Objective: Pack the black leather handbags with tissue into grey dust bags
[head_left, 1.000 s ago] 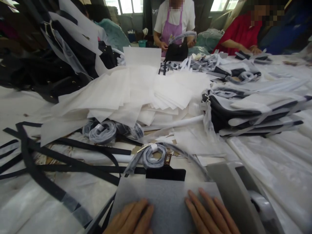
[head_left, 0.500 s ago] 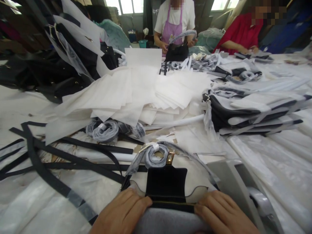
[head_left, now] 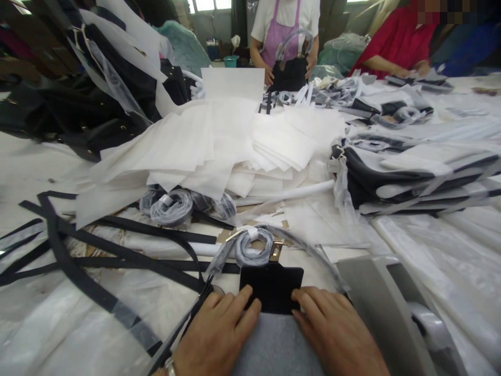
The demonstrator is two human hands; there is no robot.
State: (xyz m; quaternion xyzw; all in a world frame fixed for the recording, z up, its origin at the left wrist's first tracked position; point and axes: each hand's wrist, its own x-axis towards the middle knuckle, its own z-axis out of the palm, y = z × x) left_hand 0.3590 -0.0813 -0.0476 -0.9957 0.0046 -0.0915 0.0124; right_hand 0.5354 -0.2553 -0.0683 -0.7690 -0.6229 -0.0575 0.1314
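A handbag lies at the lower middle, its black flap [head_left: 270,284] pointing away from me and its grey panel [head_left: 276,342] nearest me. At the left end of the seam between them is my left hand [head_left: 219,331], fingers bent over the bag's edge. My right hand [head_left: 334,331] grips the matching place on the right, thumb and fingers close together. Beyond the flap sit a gold clasp [head_left: 276,251] and a coiled strap [head_left: 250,261] in clear wrap. A plastic-wrapped handle [head_left: 303,240] arches behind them.
A grey tape dispenser [head_left: 371,297] stands right of the bag. Black straps [head_left: 133,263] cross the table at left. White sheets [head_left: 176,141] are heaped ahead, wrapped black bags [head_left: 383,172] stacked at right. Across the table, a person in a purple apron [head_left: 285,36] handles a black bag.
Both hands have shifted up and inward along the bag's edge. The dark zipper opening and pale inside that showed before are now covered by the hands and grey panel.
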